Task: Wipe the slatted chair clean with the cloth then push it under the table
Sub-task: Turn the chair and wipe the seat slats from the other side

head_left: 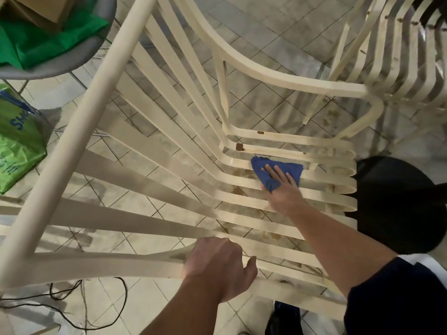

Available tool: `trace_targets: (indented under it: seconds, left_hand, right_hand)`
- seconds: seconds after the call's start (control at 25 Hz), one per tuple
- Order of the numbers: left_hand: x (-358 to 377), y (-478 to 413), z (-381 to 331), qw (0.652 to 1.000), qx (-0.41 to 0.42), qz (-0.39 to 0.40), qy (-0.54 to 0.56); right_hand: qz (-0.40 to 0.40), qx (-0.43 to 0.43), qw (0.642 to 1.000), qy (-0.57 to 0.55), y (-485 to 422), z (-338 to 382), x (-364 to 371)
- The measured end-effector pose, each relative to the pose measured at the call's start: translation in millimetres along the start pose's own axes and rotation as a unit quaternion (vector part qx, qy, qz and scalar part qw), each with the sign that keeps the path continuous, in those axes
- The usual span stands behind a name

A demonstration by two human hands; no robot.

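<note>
A cream slatted chair (154, 131) fills the view from above, its top rail running from lower left to top centre and its seat slats curving to the right. My right hand (283, 187) lies flat with straight fingers on a blue cloth (268, 172), pressing it onto the seat slats near the back of the seat. My left hand (217, 267) grips the near armrest (108, 264) of the chair, fingers curled round it. Brown stains mark several seat slats.
A second cream slatted chair (396, 52) stands at the upper right. A grey seat with a green bag and cardboard box (48, 37) is upper left, a green shopping bag (17, 143) at left. Black cables (84, 308) lie on the tiled floor; a black round object (396, 201) sits right.
</note>
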State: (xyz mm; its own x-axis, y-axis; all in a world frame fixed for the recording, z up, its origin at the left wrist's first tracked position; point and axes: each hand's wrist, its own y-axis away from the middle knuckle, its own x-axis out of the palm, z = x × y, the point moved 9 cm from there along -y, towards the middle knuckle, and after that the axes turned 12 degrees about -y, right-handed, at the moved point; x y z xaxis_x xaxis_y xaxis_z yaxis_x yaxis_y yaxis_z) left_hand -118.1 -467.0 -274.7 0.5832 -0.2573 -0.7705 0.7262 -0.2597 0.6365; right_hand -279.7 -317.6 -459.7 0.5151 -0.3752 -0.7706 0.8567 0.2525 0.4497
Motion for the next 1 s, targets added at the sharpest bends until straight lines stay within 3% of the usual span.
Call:
trace_targets:
  seconds: [0.2, 0.36, 0.52, 1.0]
  left_hand:
    - [1.8, -0.9, -0.3, 1.0, 0.003, -0.004, -0.004]
    - [3.5, -1.2, -2.4, 1.0, 0.005, -0.001, -0.008]
    - [2.0, -2.3, -1.5, 1.0, 0.005, 0.003, -0.003]
    - [1.5, -3.6, -0.4, 1.0, 0.007, 0.018, -0.001]
  right_hand:
    - [-0.021, 0.03, 0.999, 0.0, 31.8, -65.2, -27.0]
    - [-0.022, 0.052, 0.998, 0.001, 32.6, -66.8, -23.4]
    - [-0.013, 0.078, 0.996, 0.029, 25.5, -52.3, -19.9]
    - [0.117, 0.003, 0.993, 0.023, -52.8, 79.4, 12.1]
